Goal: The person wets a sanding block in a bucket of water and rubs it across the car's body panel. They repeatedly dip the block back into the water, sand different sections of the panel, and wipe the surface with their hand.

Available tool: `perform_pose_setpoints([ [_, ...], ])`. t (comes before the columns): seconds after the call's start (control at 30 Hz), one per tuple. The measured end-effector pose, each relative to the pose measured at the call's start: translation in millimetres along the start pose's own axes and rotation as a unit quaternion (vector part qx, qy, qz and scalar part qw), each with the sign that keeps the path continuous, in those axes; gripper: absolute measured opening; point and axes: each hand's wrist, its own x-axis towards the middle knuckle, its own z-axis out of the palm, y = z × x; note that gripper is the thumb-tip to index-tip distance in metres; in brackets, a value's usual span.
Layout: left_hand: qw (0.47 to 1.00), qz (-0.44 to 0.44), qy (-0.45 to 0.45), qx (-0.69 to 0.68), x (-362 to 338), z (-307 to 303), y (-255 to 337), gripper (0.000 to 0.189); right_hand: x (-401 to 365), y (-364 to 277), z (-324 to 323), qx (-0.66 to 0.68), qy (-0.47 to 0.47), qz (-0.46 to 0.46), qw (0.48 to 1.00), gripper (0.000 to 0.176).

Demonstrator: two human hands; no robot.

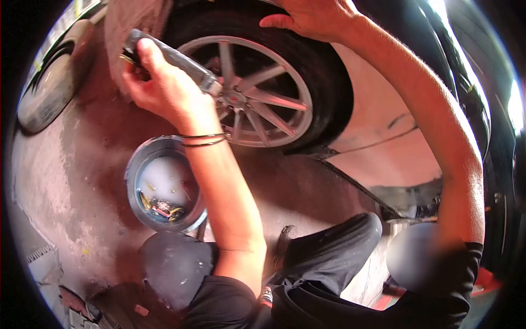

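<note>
Dark tool (181, 59) sits gripped in the left hand (164, 85), before the wheel (235, 98). Near the tyre (331, 88), the right hand (320, 19) has its thumb spread; whether its cropped fingers grip, I cannot tell.

Glare (516, 107) at right — edges black, bowed.

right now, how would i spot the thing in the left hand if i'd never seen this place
Start at the big silver-spoked wheel, upper middle. Over its left side, the left hand, with thin dark bands round its wrist, grips a dark oblong object. Its long straight edges set it apart from the round wheel and the round bucket below.
</note>
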Motion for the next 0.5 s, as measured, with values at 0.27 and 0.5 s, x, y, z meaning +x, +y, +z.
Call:
perform_pose_setpoints([
  [0.27,0.995,0.045,-0.071,0.049,-34.5,-1.2,6.6,0.036,-187.6,-62.0,-25.4,0.031,-0.075,0.158,0.984,0.091],
  [0.5,0.991,0.064,-0.108,0.056,-89.7,-3.2,-1.5,0.031,-320.8,-156.1,19.1,0.047,-0.022,0.267,0.962,0.090],
])
